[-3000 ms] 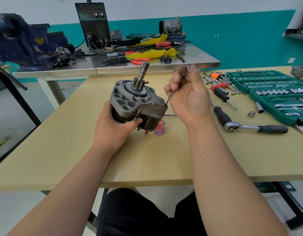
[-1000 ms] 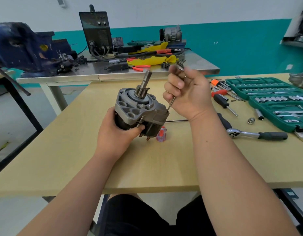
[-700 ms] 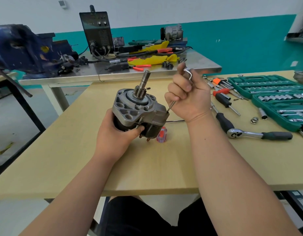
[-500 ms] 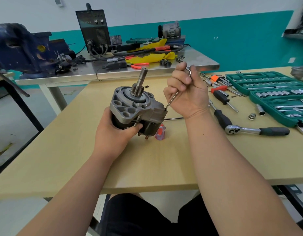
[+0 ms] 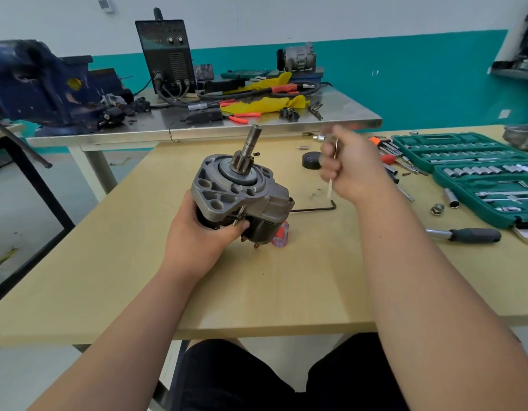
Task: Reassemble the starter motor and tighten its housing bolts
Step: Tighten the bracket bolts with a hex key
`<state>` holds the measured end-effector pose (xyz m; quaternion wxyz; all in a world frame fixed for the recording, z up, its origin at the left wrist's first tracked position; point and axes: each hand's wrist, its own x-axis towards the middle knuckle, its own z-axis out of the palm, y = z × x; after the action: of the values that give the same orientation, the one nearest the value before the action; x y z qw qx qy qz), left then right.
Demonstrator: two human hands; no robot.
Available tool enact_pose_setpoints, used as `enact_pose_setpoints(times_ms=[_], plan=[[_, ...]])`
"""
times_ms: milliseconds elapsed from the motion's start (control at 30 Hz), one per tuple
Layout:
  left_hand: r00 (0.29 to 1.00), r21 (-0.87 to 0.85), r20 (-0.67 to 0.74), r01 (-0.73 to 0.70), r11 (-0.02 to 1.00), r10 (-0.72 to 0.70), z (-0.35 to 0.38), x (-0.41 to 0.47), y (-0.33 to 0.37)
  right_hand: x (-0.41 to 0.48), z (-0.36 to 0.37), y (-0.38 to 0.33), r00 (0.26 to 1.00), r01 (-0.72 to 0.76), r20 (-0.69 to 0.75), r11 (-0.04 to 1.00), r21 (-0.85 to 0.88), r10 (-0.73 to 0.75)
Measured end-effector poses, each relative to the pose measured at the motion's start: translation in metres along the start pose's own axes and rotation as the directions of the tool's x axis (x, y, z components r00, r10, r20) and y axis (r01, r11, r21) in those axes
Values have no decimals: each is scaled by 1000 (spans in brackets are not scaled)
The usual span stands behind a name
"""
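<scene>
In the frame centre the left hand (image 5: 197, 238) grips the starter motor (image 5: 242, 197), its long axis nearly upright, shaft (image 5: 252, 143) pointing up and slightly right. The right hand (image 5: 351, 167), apart at right, clasps a thin hex key (image 5: 330, 186).

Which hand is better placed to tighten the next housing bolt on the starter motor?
The right hand: it holds the hex key, near the starter motor. The left hand is occupied, gripping the motor's body.
</scene>
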<state>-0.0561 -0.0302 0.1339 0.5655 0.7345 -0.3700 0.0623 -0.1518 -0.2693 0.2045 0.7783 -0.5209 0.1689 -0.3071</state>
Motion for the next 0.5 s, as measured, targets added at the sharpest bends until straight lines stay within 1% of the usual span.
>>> enact_pose_setpoints(times_ms=[33,67,100,133,167,267,333,367,400,433,467,500], plan=[[1000,1,-2,0,1000,0,0,0,0,2,-7,2,993,-33,-115,936,-350,-7],[1000,0,-6,1,1000,-1,0,0,-1,3,-12,5,988,-83,-152,748,-658,-24],[1000,-2,-10,3,1000,-3,0,0,-1,2,-15,11,992,-94,-124,513,-853,-24],[1000,-8,-14,5,1000,-5,0,0,-1,2,-17,19,996,-78,-86,323,-943,-10],[1000,-15,-18,7,1000,-7,1,0,-1,1,-18,26,997,-75,-76,225,-972,3],[999,-26,-29,13,1000,-14,2,-1,1,-6,-19,38,992,-121,-116,170,-978,42],[999,-39,-32,17,999,-18,1,-2,4,-9,-17,40,995,-104,-104,111,-988,10],[999,-40,-32,19,999,-20,1,-2,5,-13,-13,40,996,-74,-81,141,-987,-45],[999,-39,-32,20,999,-21,1,-2,6,-18,-8,38,992,-18,-46,227,-974,-118],[999,-39,-32,23,999,-24,1,-3,6,-25,-3,36,978,67,-4,334,-940,-209],[999,-41,-31,30,999,-31,1,-3,7,-34,3,35,957,149,24,420,-895,-289],[999,-45,-31,39,998,-41,1,-3,7,-43,9,32,939,201,32,473,-858,-341]])
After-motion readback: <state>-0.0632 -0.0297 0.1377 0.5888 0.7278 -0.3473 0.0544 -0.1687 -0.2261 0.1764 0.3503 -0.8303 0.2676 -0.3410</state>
